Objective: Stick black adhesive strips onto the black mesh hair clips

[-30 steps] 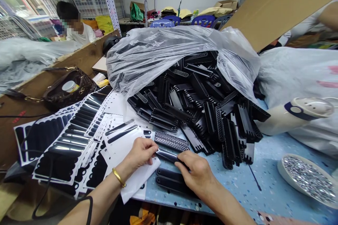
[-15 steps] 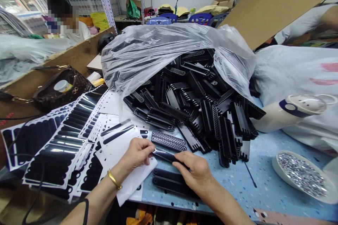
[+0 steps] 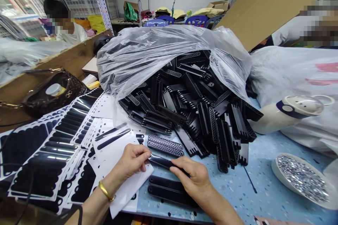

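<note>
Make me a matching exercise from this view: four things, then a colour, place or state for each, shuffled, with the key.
Things:
1. Bracelet
2. Dish
3. Flask
4. Slim black piece

Descriptions:
A. Cream with a dark blue band
B. Between the left hand and the right hand
C. Gold
D. Filled with shiny silvery bits

Pairs: 1-C, 2-D, 3-A, 4-B

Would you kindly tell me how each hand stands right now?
Left hand: closed, pinching at one end of the slim black piece.
Right hand: closed, gripping its other end.
</note>
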Tool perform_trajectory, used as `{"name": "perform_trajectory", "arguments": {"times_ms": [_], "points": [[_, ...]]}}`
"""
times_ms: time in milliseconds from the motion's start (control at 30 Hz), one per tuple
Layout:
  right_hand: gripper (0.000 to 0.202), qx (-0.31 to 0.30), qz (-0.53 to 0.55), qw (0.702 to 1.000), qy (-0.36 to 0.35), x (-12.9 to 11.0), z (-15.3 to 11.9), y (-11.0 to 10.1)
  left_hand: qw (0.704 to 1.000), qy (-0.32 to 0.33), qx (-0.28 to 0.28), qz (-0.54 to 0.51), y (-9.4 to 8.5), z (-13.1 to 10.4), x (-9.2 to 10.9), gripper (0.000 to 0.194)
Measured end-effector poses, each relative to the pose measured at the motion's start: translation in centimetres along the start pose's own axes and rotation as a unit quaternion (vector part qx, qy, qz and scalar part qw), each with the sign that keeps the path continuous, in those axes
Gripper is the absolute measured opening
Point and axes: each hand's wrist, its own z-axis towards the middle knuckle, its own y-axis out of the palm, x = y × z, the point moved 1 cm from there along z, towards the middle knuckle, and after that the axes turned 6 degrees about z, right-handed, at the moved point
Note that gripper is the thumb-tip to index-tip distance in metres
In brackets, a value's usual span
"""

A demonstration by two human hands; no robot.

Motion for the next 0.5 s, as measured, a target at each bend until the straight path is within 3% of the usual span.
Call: {"name": "perform_trajectory", "arguments": {"times_ms": [367, 500], "points": [[0.017, 0.02, -0.021, 0.999, -0.029, -0.45, -0.2, 0.44, 0.999, 0.017, -0.014, 0.04, -0.16, 0.04, -0.43, 0.037], [0.018, 0.02, -0.029, 0.999, -0.037, -0.24, -0.41, 0.55, 0.994, 0.046, -0.025, 0.101, -0.43, -0.04, -0.7, 0.033]]}}
